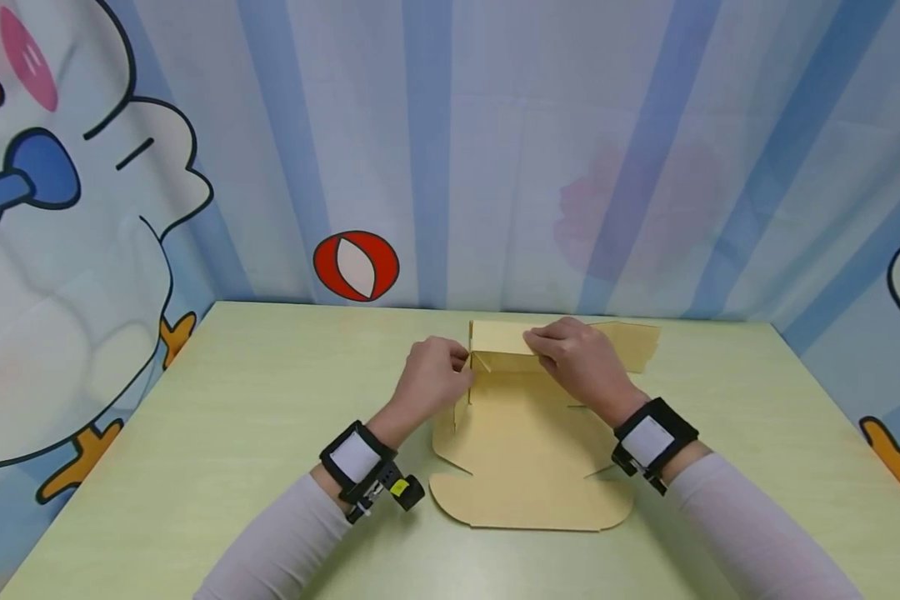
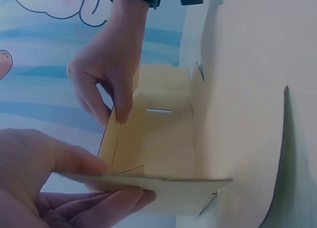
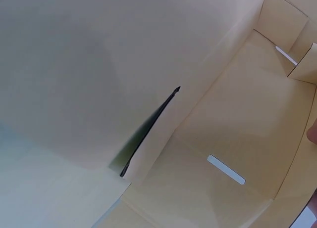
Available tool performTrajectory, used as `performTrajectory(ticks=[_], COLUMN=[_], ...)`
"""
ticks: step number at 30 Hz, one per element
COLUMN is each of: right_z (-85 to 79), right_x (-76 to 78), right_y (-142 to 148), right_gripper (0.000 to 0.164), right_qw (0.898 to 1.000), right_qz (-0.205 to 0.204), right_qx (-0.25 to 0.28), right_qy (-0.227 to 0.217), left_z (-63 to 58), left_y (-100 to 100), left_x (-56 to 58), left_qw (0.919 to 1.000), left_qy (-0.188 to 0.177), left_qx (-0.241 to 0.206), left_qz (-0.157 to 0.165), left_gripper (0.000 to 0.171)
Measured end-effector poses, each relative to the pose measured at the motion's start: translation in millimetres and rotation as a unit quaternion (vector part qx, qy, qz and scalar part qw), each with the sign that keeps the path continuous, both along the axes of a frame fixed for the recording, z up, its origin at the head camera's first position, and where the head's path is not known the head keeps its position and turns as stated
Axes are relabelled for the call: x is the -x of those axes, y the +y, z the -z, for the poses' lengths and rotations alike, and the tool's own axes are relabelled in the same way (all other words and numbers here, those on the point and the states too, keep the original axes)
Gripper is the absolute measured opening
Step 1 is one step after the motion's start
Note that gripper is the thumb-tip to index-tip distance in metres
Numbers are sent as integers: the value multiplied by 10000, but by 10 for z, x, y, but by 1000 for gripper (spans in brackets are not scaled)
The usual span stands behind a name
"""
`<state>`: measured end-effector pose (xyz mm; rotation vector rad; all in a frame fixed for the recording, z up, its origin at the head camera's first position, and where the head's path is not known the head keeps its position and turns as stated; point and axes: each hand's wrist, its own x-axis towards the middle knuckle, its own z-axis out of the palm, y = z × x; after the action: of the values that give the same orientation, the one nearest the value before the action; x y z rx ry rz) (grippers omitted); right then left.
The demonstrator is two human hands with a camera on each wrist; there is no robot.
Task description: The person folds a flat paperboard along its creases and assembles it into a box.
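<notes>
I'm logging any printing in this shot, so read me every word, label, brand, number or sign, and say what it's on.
No text can be read in any view.
Yellow label on the left wrist camera: too small to read.
Left white wrist panel and right white wrist panel: nothing legible.
Partly folded cardboard: no printing visible.
Striped backdrop: cartoon drawings, no words.

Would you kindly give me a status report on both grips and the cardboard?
Left grip pinching left side panel; right grip pinching far panel. Cardboard partly folded, near part unfolded, right end flap sticking out. No obstruction visible.
</notes>
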<state>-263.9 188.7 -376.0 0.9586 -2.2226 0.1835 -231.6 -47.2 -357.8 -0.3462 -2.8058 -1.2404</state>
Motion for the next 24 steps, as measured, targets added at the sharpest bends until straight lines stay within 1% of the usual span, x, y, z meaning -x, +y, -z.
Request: performTrajectory(ticks=[3,7,10,13,15,18,24], right_z=[4,8,12,16,18,15,9], right_x=[1,6,2,-3,-5,-3,-4], right_y=[3,7,11,18,21,24,27], right_gripper=[27,27,28,28,29,29,29], right_qw=[10000,10000,10000,10000,10000,10000,10000], right_qz=[-29,-25,-3,4,-9,-50,-74], right_qx=[-1,-25,-44,-46,-34,-13,-24], right_qy=[34,51,46,32,23,22,37], left_z=[-19,-25,-8,16,31,37,35], left_y=[5,16,17,4,-13,-38,-62], left_x=[-15,-23,-25,-24,-24,-23,-33], left_qw=[9999,9997,9999,9999,9996,9989,9981], left_qy=[-129,-212,-136,-5,60,58,-12], left_qx=[-56,-108,-77,-84,-192,-331,-429], left_qz=[26,-4,4,103,205,317,434], left_gripper=[27,26,24,25,27,28,26])
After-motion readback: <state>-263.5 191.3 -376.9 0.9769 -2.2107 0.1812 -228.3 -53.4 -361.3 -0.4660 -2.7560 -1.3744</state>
